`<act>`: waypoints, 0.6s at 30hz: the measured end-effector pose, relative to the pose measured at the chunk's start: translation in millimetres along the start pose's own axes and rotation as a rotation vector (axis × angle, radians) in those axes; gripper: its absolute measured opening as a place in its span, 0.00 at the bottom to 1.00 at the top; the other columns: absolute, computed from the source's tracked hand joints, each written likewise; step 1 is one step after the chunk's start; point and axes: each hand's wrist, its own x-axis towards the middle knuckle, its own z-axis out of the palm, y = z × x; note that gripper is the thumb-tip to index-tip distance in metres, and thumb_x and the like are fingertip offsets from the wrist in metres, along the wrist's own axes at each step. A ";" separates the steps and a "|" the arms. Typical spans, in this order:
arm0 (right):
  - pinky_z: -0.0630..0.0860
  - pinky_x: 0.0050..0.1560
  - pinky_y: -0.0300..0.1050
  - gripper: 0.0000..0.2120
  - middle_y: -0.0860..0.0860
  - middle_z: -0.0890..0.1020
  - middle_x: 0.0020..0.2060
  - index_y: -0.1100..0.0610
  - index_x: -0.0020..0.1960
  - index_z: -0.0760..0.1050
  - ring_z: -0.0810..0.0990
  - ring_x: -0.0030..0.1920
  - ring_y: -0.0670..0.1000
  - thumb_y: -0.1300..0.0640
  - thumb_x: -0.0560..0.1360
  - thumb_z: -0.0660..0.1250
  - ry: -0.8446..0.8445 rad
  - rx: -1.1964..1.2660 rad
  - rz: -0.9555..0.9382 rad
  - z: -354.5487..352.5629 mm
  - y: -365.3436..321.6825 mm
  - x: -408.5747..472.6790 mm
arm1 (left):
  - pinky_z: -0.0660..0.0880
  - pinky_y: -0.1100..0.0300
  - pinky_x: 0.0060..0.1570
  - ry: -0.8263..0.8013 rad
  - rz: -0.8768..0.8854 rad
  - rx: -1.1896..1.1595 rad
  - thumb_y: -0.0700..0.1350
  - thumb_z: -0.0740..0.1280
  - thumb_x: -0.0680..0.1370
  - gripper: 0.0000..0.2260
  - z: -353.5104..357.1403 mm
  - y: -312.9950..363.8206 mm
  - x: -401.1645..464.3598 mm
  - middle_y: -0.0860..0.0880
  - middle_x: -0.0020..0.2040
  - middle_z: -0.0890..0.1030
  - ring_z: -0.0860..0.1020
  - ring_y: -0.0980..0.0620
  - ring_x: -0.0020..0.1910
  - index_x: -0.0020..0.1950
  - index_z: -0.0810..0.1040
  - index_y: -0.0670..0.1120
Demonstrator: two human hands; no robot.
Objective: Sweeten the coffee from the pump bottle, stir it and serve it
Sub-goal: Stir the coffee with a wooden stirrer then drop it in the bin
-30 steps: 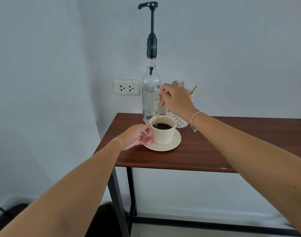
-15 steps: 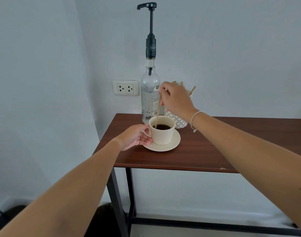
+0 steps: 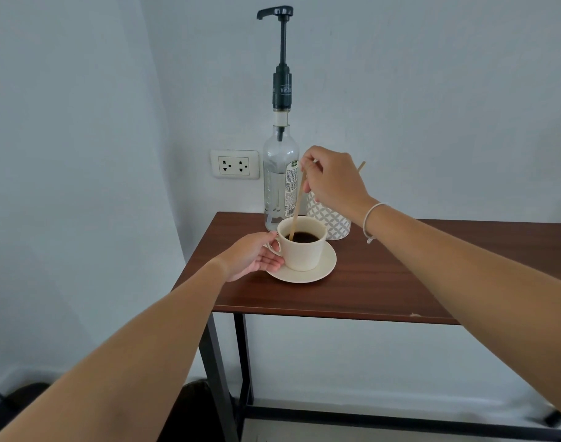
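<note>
Stirring step: right hand [image 3: 333,180] pinches wooden stir stick [image 3: 297,205], tip in coffee cup [image 3: 301,247]. Left hand [image 3: 253,256] grips cup handle at 9 o'clock. Next, likely: lift stick clear, serve.

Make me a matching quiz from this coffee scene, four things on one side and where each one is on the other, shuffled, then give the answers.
Things:
1. stir stick
2. cup
3. pump bottle
4. left hand

Places:
A. on the saucer
B. at the cup's handle
C. behind the cup, by the wall
D. pinched in the right hand, tip in the coffee

Pairs: 1-D, 2-A, 3-C, 4-B
</note>
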 end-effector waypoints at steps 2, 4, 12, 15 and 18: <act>0.75 0.36 0.45 0.12 0.59 0.83 0.32 0.62 0.46 0.77 0.74 0.23 0.42 0.58 0.79 0.57 0.007 -0.002 -0.002 -1.0 -1.1 0.2 | 0.78 0.55 0.51 0.004 0.000 -0.001 0.50 0.55 0.81 0.15 0.4 0.3 -0.5 0.37 0.47 0.80 0.80 0.45 0.47 0.42 0.73 0.42; 0.76 0.37 0.46 0.12 0.58 0.83 0.32 0.62 0.46 0.77 0.73 0.24 0.43 0.58 0.79 0.57 0.014 -0.003 0.000 -1.9 -1.9 0.2 | 0.78 0.56 0.50 0.007 0.000 0.003 0.50 0.55 0.81 0.15 1.0 0.7 -0.9 0.38 0.47 0.80 0.80 0.45 0.47 0.43 0.73 0.42; 0.78 0.39 0.50 0.12 0.59 0.83 0.32 0.62 0.44 0.77 0.75 0.28 0.49 0.59 0.79 0.57 0.032 0.006 0.024 -5.4 -2.1 -2.6 | 0.78 0.55 0.51 0.022 -0.008 0.019 0.49 0.55 0.81 0.14 2.5 3.8 -3.9 0.38 0.46 0.80 0.80 0.45 0.46 0.48 0.73 0.41; 0.79 0.39 0.51 0.12 0.58 0.83 0.32 0.62 0.44 0.76 0.75 0.27 0.44 0.58 0.78 0.56 0.048 -0.003 0.039 -8.1 -0.6 -1.6 | 0.79 0.56 0.50 0.020 -0.005 0.037 0.50 0.55 0.81 0.14 3.1 5.4 -5.8 0.38 0.46 0.80 0.80 0.45 0.46 0.48 0.73 0.42; 0.78 0.38 0.51 0.12 0.55 0.81 0.31 0.63 0.44 0.76 0.76 0.25 0.42 0.59 0.78 0.56 0.048 0.023 0.053 -10.9 2.0 -0.3 | 0.79 0.56 0.49 0.031 -0.017 0.060 0.50 0.55 0.81 0.14 3.9 7.3 -8.3 0.38 0.47 0.80 0.80 0.45 0.47 0.51 0.74 0.42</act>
